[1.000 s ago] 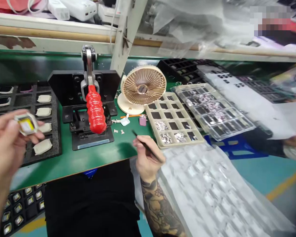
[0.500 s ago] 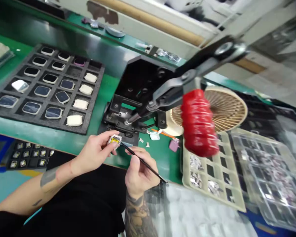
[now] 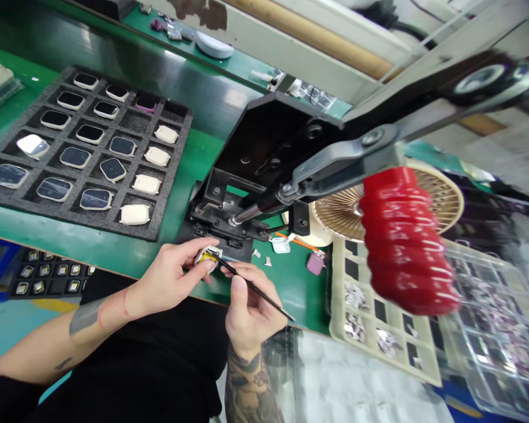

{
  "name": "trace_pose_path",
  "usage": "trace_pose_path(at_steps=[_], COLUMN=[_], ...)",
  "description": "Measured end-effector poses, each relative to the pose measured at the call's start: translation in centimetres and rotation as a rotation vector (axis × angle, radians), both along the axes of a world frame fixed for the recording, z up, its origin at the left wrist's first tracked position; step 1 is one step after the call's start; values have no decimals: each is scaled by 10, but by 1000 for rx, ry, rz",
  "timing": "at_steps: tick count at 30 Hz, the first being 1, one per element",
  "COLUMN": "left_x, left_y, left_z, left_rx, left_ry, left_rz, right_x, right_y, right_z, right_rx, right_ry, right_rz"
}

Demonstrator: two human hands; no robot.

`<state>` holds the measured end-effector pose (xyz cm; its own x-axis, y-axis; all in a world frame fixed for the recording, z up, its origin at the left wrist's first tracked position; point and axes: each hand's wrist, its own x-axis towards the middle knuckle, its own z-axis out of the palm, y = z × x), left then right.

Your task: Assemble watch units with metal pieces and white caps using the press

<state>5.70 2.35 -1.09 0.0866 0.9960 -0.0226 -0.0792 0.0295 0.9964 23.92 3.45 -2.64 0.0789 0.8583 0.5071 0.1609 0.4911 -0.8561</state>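
My left hand pinches a small white watch case with a yellow part inside, just in front of the black press fixture. My right hand grips thin black tweezers whose tip touches the inside of the case. Both hands hover over the front edge of the green bench. The press's red-handled lever hangs close to the camera at the right.
A black foam tray with several watch screens and white cases lies at the left. A beige fan stands behind the lever. A cream compartment tray with small metal parts and a clear tray sit at the right. Plastic film lies below.
My left hand brought the case from the far left down in front of the press. The tweezers' tip met the case. The view swung left and came closer to the press.
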Motion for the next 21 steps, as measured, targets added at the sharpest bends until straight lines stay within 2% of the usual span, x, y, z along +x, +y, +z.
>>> trace_pose_path(at_steps=[3, 6, 8, 10, 12, 16, 21], left_x=[-1, -1, 0, 0, 0, -1, -2], left_y=[0, 1, 2, 2, 2, 0, -1], left_z=[0, 1, 1, 1, 0, -1, -3], left_rx=[4, -27, -55, -64, -50, -27, -6], left_ry=[-12, -29, -61, -86, -83, -62, -75], left_rz=[-16, 3, 19, 23, 21, 8, -2], right_x=[2, 6, 7, 7, 5, -1, -7], right_y=[2, -1, -5, -6, -7, -6, -6], right_z=[6, 10, 10, 9, 7, 5, 4], right_rx=[-126, -96, 4, 96, 122, 70, 15], right_ry=[126, 194, 191, 159, 99, 17, 71], right_rz=[101, 253, 183, 29, -53, -39, 20])
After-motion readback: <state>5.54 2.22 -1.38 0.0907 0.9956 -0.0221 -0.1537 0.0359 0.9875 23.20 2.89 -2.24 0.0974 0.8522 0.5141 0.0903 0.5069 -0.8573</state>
